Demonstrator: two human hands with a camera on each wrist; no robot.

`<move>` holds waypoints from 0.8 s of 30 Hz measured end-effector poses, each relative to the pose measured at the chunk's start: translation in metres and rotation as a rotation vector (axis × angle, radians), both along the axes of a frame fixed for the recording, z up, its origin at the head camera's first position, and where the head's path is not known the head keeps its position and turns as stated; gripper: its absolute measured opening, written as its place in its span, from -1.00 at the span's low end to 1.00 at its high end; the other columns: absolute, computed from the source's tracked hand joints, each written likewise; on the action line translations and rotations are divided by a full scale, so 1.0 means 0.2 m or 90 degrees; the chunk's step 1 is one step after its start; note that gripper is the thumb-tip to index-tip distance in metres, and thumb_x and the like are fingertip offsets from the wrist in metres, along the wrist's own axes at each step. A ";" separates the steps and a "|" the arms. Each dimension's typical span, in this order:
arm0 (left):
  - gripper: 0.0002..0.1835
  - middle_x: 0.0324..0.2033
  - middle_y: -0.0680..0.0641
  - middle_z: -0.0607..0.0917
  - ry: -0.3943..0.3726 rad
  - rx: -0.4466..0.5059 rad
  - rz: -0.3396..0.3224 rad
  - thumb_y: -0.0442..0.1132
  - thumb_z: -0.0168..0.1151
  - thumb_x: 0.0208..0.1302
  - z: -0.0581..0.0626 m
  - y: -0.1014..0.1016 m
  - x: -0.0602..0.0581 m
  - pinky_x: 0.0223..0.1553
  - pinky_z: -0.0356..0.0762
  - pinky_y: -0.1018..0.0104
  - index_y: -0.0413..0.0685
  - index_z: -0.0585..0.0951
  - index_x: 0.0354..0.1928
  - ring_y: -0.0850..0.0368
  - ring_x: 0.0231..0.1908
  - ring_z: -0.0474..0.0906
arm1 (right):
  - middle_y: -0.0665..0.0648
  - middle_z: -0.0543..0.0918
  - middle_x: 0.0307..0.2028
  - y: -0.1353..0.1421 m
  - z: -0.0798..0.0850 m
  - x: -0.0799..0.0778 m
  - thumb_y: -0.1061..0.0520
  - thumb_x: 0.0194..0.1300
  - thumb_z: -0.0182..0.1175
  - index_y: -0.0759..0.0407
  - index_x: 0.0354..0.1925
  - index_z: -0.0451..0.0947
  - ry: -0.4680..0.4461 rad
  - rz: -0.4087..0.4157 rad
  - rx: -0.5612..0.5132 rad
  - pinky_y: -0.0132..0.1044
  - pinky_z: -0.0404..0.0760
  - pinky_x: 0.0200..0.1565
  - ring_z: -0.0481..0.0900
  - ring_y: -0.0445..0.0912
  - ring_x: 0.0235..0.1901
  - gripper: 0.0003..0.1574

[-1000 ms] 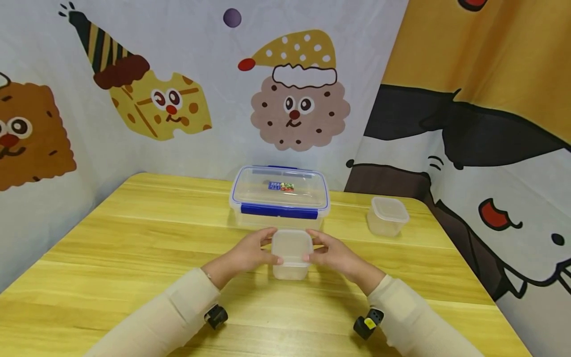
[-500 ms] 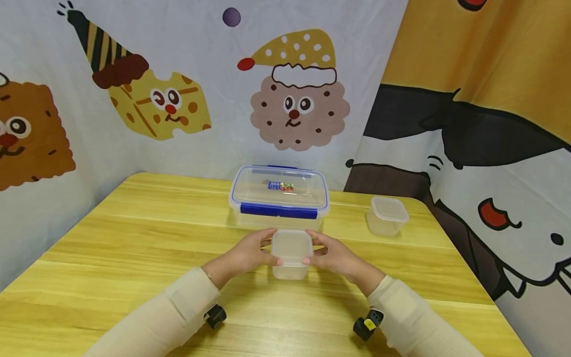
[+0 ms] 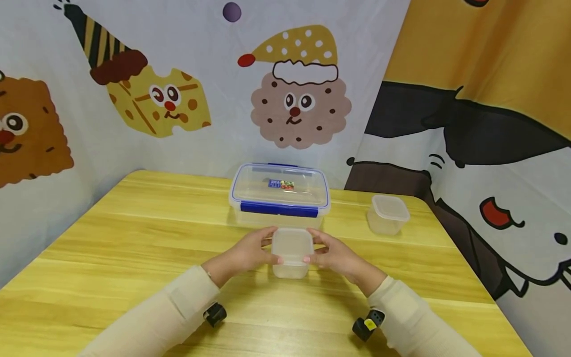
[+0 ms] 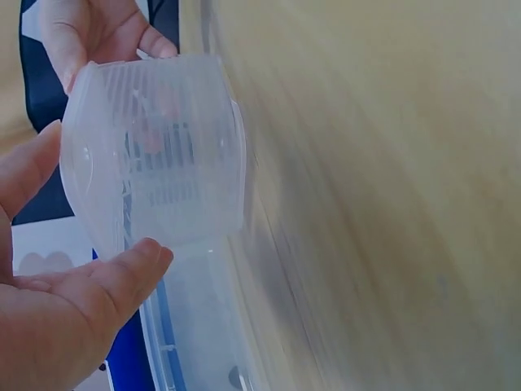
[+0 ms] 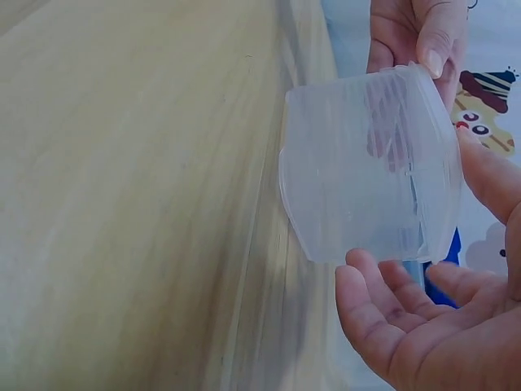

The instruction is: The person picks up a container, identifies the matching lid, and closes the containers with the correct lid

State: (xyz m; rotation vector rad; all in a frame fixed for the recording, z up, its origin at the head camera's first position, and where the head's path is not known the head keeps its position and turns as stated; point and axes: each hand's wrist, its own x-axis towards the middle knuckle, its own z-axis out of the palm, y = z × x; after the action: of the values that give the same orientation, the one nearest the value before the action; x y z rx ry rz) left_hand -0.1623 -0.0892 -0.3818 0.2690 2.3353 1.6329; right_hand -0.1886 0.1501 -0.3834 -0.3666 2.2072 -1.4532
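A small translucent plastic food container (image 3: 292,248) with a pale lid stands upright near the middle of the table. My left hand (image 3: 245,254) holds its left side, thumb at the lid's front corner and fingers along the side. On the opposite side my right hand (image 3: 337,256) grips it the same way, so the container sits between both hands. Through its wall in the left wrist view, the clear container (image 4: 175,155) shows the far fingers faintly. The right wrist view has the container (image 5: 358,179) close to the tabletop; whether its base touches the wood I cannot tell.
Directly behind stands a larger clear food box (image 3: 280,196) with blue clips and a blue-edged lid. A second small lidded container (image 3: 388,214) stands at the back right of the wooden table (image 3: 134,238). A cartoon-printed curtain (image 3: 223,114) hangs behind the table.
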 end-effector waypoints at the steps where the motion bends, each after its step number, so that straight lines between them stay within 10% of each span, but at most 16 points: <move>1: -0.11 0.34 -0.30 0.33 -0.003 0.004 0.002 -0.39 0.43 0.08 0.00 0.00 0.00 0.23 0.39 -0.01 -0.31 0.18 0.43 -0.24 0.30 0.30 | 0.30 0.40 0.22 0.00 0.00 0.00 0.05 0.23 0.35 0.16 0.48 0.07 -0.004 -0.003 0.002 -0.07 0.62 -0.06 0.53 0.04 -0.03 0.00; 24: -0.21 0.27 -0.32 0.41 -0.013 0.007 0.025 -0.39 0.39 0.13 0.01 0.02 0.04 0.24 0.40 0.02 -0.37 0.24 0.37 -0.23 0.26 0.37 | 0.33 0.38 0.26 -0.02 -0.01 0.06 -0.03 0.34 0.22 0.25 0.42 0.20 -0.025 -0.021 -0.001 -0.17 0.64 -0.11 0.53 -0.05 -0.03 -0.17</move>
State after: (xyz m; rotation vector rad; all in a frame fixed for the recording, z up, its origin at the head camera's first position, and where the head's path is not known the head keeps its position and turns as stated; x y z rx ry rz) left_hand -0.1551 -0.0861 -0.3806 0.2081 2.3312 1.6590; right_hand -0.1773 0.1467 -0.3851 -0.2999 2.1913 -1.4670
